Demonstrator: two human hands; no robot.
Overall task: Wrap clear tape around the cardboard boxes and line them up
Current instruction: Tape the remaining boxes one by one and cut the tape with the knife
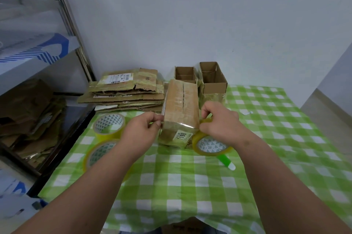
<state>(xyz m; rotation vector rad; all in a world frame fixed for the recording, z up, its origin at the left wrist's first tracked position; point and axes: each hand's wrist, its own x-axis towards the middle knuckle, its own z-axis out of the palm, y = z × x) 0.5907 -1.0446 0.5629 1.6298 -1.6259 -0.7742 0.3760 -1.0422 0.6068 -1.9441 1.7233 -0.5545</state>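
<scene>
— Both hands sit at the near end of the cardboard box point(180, 109), one on each flank. What are they doing?

— The left hand point(142, 129) pinches the box's left near edge, where the tape seems to end. The right hand point(219, 119) pinches clear tape at the right near corner, with the tape roll point(211, 146) just below it on the worktop point(190, 186). I judge the strip runs from that roll across the near face

— Which way does the box lie?

— Between the hands, long axis running away from the person, near end low and the top seam facing up. Both hands are equally close; the right one has the roll, so carrying tape on around the box falls to it, the left steadying

— And beyond?

— Two spare rolls point(109, 125) lie left of the left forearm. Farther back, a stack of flattened cardboard point(123, 91) on the left, and two open boxes point(213, 79) side by side against the wall, where a line-up seems to begin
</scene>
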